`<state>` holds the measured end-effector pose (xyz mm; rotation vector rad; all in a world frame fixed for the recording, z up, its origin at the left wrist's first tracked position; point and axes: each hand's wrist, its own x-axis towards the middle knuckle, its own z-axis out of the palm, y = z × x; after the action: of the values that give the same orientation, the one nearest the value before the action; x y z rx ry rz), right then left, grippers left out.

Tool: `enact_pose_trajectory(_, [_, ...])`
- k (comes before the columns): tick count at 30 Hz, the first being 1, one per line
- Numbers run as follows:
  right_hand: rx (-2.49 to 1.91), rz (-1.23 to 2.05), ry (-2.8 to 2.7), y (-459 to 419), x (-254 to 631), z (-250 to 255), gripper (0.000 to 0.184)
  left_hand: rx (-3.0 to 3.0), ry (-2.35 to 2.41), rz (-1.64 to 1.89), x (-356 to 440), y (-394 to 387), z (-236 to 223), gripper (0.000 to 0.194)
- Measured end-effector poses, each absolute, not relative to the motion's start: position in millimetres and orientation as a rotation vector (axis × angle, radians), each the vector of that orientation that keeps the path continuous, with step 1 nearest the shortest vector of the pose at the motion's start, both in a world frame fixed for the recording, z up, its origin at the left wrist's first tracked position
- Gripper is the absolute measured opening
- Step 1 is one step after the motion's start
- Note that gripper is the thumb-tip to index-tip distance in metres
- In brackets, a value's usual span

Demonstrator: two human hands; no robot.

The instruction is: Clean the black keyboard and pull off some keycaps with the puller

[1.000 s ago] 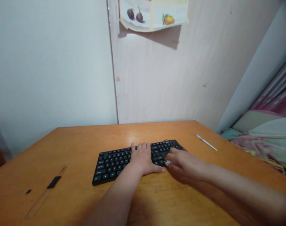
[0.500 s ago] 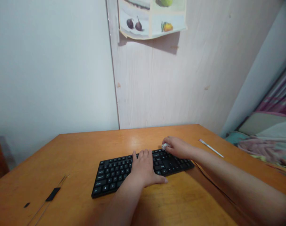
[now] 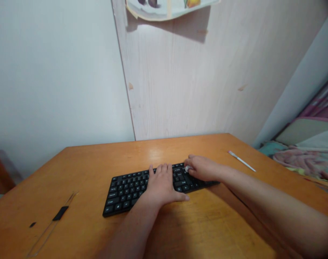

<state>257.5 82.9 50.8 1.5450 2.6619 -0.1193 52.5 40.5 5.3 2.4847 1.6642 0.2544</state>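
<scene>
A black keyboard (image 3: 127, 189) lies at a slant on the wooden table. My left hand (image 3: 161, 183) rests flat across its middle, fingers spread over the keys and thumb stretched out past the near edge. Toward the keyboard's right part, my right hand (image 3: 201, 168) pinches a small crumpled white wad (image 3: 188, 168), like tissue or cloth, against the keys. Its exact material is too small to tell. The right hand and forearm hide much of the number pad.
To the right lies a thin white brush (image 3: 241, 160). At left are a black piece with thin cords (image 3: 60, 213) and a small black scrap (image 3: 32, 224). The table (image 3: 99, 158) meets the wall; bedding (image 3: 296, 158) is beyond its right edge.
My right hand has slid the white wad from the keyboard's far edge a little nearer, onto the keys. My left hand stays on the keyboard. The view has tilted slightly down.
</scene>
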Motion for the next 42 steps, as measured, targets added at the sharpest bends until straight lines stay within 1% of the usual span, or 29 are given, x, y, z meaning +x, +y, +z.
enact_pose_trajectory(6, [1.485, -0.193, 2.717, 57, 269, 49, 0.017, 2.471, 1.667, 0.188, 52, 40, 9, 0.133])
enact_pose_trajectory(16, [1.551, -0.204, 2.762, 18, 275, 41, 0.015, 2.489, 1.669, 0.225, 51, 41, 3, 0.136])
enact_pose_trajectory(21, [1.456, -0.473, 2.837, 24, 293, 48, 0.017, 2.487, 1.667, 0.227, 51, 40, 6, 0.136])
enact_pose_trajectory(24, [1.597, -0.564, 2.848, 44, 304, 54, 0.019, 2.479, 1.671, 0.199, 51, 40, 7, 0.136])
enact_pose_trajectory(29, [1.815, -0.368, 2.801, 83, 307, 53, 0.021, 2.487, 1.678, 0.238, 51, 41, 4, 0.136])
enact_pose_trajectory(34, [1.761, -0.285, 2.772, 104, 287, 50, 0.023, 2.487, 1.689, 0.24, 51, 41, 4, 0.136])
enact_pose_trajectory(42, [1.661, -0.092, 2.665, 108, 258, 54, 0.028, 2.508, 1.686, 0.248, 50, 42, 2, 0.136])
